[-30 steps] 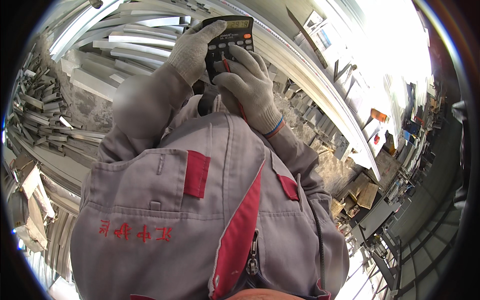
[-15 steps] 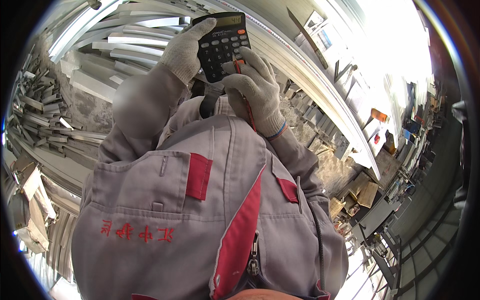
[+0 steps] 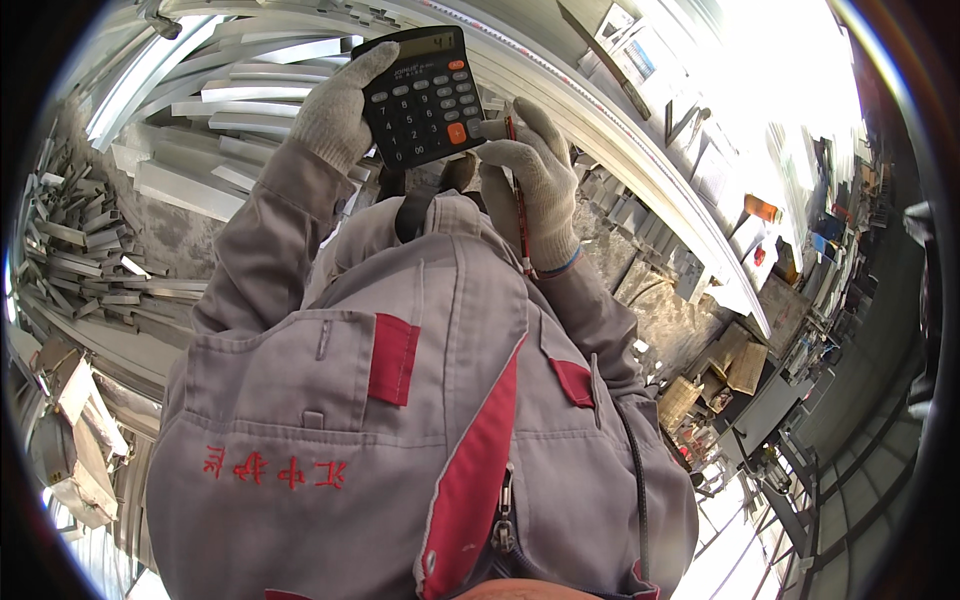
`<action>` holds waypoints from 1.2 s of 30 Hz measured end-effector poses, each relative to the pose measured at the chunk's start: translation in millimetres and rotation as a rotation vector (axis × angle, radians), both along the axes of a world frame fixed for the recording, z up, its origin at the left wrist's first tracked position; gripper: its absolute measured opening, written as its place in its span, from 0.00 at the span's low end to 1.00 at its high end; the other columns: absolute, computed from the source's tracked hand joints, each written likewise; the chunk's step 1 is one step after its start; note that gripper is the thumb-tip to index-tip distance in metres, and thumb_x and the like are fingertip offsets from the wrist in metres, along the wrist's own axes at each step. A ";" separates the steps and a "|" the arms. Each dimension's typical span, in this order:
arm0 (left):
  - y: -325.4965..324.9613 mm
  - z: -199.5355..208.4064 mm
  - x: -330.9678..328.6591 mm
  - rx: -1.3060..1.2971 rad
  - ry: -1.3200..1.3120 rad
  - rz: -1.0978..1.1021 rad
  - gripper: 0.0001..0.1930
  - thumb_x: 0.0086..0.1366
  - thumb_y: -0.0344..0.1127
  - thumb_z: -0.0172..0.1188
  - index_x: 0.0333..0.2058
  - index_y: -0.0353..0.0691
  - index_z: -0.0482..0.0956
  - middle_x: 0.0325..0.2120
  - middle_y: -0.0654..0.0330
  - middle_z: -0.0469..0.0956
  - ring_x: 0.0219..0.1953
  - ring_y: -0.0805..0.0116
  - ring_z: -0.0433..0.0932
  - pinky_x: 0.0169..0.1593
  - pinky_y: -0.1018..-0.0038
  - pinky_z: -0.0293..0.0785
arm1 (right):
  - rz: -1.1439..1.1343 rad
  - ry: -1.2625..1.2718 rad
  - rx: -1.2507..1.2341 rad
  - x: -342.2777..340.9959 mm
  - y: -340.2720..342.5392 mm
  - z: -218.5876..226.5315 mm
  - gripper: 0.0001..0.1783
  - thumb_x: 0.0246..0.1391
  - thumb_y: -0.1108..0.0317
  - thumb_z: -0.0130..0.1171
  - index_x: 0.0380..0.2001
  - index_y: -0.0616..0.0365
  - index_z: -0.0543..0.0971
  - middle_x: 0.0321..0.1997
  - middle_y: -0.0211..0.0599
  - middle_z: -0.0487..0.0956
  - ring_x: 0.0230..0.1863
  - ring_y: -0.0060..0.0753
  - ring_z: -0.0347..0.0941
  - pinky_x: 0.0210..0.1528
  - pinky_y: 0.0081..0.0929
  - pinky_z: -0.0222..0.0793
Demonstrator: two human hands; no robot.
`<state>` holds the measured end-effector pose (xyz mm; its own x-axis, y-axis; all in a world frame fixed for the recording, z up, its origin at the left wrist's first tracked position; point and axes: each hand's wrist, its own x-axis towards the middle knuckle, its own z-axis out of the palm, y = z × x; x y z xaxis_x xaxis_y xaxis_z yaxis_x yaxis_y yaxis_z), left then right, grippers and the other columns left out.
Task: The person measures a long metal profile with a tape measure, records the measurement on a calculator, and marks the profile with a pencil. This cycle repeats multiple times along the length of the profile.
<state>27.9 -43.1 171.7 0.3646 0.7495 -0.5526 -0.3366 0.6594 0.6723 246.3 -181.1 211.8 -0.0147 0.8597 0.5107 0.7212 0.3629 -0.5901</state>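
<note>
A black calculator (image 3: 415, 105) with grey keys and two orange ones is held up in front of me, its display lit with digits. My left hand (image 3: 335, 115), in a white knit glove, grips its left side, with the thumb over the top edge beside the display. My right hand (image 3: 540, 180), gloved likewise, is just off the calculator's lower right corner, its index finger pointing toward the keys. A slim red pencil (image 3: 521, 215) is tucked in the right hand, running down along the palm to the wrist.
Long pale metal profiles (image 3: 255, 95) lie stacked beyond my left arm. A heap of short metal offcuts (image 3: 90, 240) is at the left. A long bench edge with a tape scale (image 3: 530, 70) runs diagonally at the upper right. Wooden boxes (image 3: 740, 365) stand at the right.
The calculator and my left hand have moved slightly left. My right hand has drawn away from the keys to the right, uncovering the lower right keys. The displayed digits differ.
</note>
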 end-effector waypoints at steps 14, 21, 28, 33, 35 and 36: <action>-12.1 -6.3 16.5 -0.263 -0.165 0.024 0.23 0.74 0.39 0.68 0.60 0.31 0.78 0.50 0.49 0.85 0.48 0.57 0.88 0.50 0.61 0.91 | -0.149 0.569 -0.187 18.3 -32.5 -7.1 0.12 0.61 0.86 0.60 0.42 0.56 0.82 0.55 0.45 0.85 0.58 0.43 0.83 0.58 0.37 0.78; -15.3 -10.5 40.8 -0.286 -0.086 -0.003 0.21 0.74 0.39 0.68 0.58 0.32 0.80 0.47 0.50 0.86 0.45 0.59 0.89 0.47 0.63 0.92 | -0.297 0.815 -0.346 63.7 -55.9 -12.9 0.15 0.68 0.81 0.57 0.56 0.63 0.81 0.56 0.40 0.85 0.57 0.30 0.81 0.61 0.30 0.75; -15.6 -16.2 65.9 -0.289 -0.052 0.066 0.21 0.72 0.41 0.70 0.56 0.32 0.81 0.43 0.51 0.88 0.40 0.58 0.91 0.42 0.62 0.93 | -0.250 0.793 -0.371 122.3 -48.2 -22.8 0.17 0.73 0.71 0.58 0.61 0.62 0.82 0.52 0.39 0.86 0.54 0.27 0.80 0.59 0.28 0.74; -16.6 -27.5 74.0 -0.293 0.029 0.084 0.21 0.73 0.42 0.69 0.58 0.34 0.81 0.46 0.52 0.88 0.43 0.59 0.90 0.48 0.63 0.91 | -0.241 0.484 -0.369 164.3 -31.3 -41.3 0.17 0.69 0.71 0.60 0.58 0.57 0.85 0.46 0.42 0.84 0.47 0.41 0.81 0.55 0.34 0.75; -17.6 -29.6 76.0 -0.303 0.051 0.092 0.21 0.74 0.42 0.69 0.58 0.34 0.81 0.46 0.52 0.88 0.43 0.59 0.90 0.48 0.63 0.91 | -0.231 0.452 -0.410 177.2 -24.8 -47.8 0.16 0.69 0.71 0.60 0.57 0.57 0.85 0.47 0.42 0.84 0.47 0.40 0.82 0.55 0.34 0.76; -19.3 -29.4 76.5 -0.316 0.074 0.099 0.21 0.74 0.42 0.69 0.58 0.34 0.81 0.46 0.52 0.88 0.43 0.60 0.90 0.48 0.63 0.91 | -0.228 0.425 -0.427 182.0 -22.0 -51.5 0.16 0.69 0.71 0.60 0.57 0.57 0.85 0.47 0.42 0.84 0.47 0.40 0.82 0.54 0.35 0.77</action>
<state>104.4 -62.5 142.3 0.2488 0.5666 -0.7855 -0.3670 0.8057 0.4649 428.3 -203.2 160.4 0.3210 0.9461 0.0433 0.4236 -0.1026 -0.9000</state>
